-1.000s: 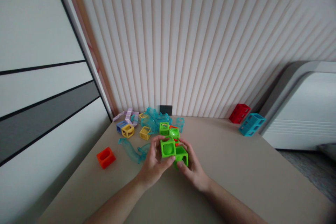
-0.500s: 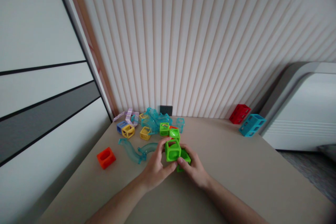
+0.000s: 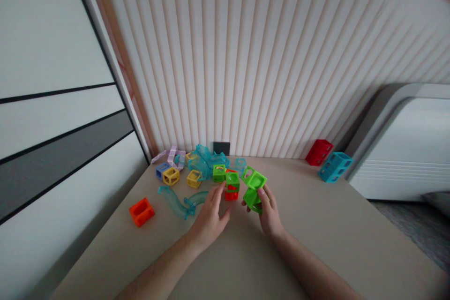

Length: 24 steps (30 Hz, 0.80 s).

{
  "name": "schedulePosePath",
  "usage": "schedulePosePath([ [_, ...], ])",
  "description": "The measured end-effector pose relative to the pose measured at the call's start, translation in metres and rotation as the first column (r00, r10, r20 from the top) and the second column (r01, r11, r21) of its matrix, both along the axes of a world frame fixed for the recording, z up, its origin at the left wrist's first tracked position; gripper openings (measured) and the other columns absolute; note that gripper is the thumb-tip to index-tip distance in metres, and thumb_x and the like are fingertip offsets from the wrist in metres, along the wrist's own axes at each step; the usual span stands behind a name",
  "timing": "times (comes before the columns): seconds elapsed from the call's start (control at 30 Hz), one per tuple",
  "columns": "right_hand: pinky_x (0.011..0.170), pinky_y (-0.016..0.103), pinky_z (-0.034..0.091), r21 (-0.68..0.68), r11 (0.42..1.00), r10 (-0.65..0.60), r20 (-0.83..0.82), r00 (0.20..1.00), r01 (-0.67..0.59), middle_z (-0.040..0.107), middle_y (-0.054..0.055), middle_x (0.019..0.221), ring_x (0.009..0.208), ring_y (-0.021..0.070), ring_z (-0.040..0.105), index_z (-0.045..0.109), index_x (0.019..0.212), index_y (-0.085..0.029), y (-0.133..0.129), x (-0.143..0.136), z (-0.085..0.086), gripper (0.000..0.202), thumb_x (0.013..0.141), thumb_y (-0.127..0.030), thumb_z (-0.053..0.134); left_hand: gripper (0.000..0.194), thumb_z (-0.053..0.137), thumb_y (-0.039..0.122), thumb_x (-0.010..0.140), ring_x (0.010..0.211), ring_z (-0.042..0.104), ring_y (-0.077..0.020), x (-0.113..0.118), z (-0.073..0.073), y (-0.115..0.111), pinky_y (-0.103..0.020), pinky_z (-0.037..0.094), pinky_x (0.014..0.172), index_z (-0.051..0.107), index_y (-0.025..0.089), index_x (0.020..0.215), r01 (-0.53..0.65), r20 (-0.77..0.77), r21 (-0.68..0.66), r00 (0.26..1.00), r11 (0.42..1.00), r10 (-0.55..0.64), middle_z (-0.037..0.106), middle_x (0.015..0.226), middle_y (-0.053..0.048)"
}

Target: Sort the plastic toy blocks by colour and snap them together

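My right hand (image 3: 269, 213) holds a pair of joined green hollow cubes (image 3: 254, 186) lifted off the beige table (image 3: 316, 239), tilted to the right. My left hand (image 3: 211, 215) is open with fingers spread, holding nothing, just left of a green cube stacked on a red cube (image 3: 232, 186). Another green cube (image 3: 219, 173) sits behind them.
Clear blue track pieces (image 3: 207, 161), a curved blue chute (image 3: 176, 202), yellow cubes (image 3: 171, 176), a blue cube and lilac pieces lie at the back left. An orange block (image 3: 141, 211) sits at the left. A red block (image 3: 319, 152) and cyan block (image 3: 334, 166) stand at the back right near a white appliance.
My left hand let go of the green cubes and opened. My right hand lifted the joined green cubes up and to the right, uncovering the green-on-red stack.
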State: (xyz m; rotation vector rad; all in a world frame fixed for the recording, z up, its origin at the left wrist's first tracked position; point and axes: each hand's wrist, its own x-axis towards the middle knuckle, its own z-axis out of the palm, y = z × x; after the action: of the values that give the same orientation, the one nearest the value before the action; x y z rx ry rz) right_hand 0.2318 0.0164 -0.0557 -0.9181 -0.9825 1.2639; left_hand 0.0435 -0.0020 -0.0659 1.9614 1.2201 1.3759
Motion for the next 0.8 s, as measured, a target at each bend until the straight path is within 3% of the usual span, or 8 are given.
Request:
schedulePosePath([
  [0.13,0.043,0.027,0.05,-0.048,0.997,0.05,-0.054,0.997,-0.052,0.068,0.002,0.068,0.055,0.0217,0.068,0.058,0.111,-0.018,0.002,-0.006,0.003,0.06,0.078,-0.067,0.07,0.068,0.06,0.006,0.076,0.128,0.055,-0.0275,0.003,-0.002,0.003,-0.048,0.046,0.109,0.048,0.026,0.139,-0.054,-0.021,0.019,0.998,0.998,0.054,0.056,0.132,-0.01],
  [0.27,0.043,0.028,0.05,-0.076,0.993,0.079,-0.068,0.995,-0.084,0.069,0.002,0.07,0.055,0.0213,0.067,0.06,0.111,-0.019,0.001,-0.008,-0.002,0.058,0.078,-0.066,0.069,0.058,0.057,0.003,0.076,0.124,0.057,-0.0263,0.003,0.0,0.008,-0.047,0.046,0.109,0.056,0.026,0.13,-0.036,-0.006,0.034,0.999,0.999,0.036,0.058,0.129,-0.009],
  [0.5,0.049,0.028,0.053,-0.172,0.985,0.016,-0.033,0.999,-0.021,0.072,0.003,0.085,0.064,0.0201,0.067,0.063,0.116,-0.02,0.0,-0.007,-0.013,0.065,0.073,-0.067,0.074,0.021,0.062,0.013,0.083,0.112,0.061,-0.0251,0.005,0.007,0.011,-0.043,0.052,0.098,0.06,0.023,0.102,-0.063,0.054,-0.025,0.996,0.998,0.064,0.06,0.114,-0.007],
  [0.8,0.05,0.03,0.053,-0.178,0.98,0.081,-0.058,0.995,-0.09,0.074,0.003,0.085,0.062,0.021,0.068,0.063,0.116,-0.021,-0.002,-0.01,-0.008,0.061,0.076,-0.065,0.073,0.018,0.069,0.016,0.08,0.097,0.064,-0.0254,0.011,0.007,0.018,-0.038,0.052,0.086,0.058,0.023,0.092,-0.131,0.038,0.004,0.991,0.991,0.131,0.064,0.099,-0.005],
])
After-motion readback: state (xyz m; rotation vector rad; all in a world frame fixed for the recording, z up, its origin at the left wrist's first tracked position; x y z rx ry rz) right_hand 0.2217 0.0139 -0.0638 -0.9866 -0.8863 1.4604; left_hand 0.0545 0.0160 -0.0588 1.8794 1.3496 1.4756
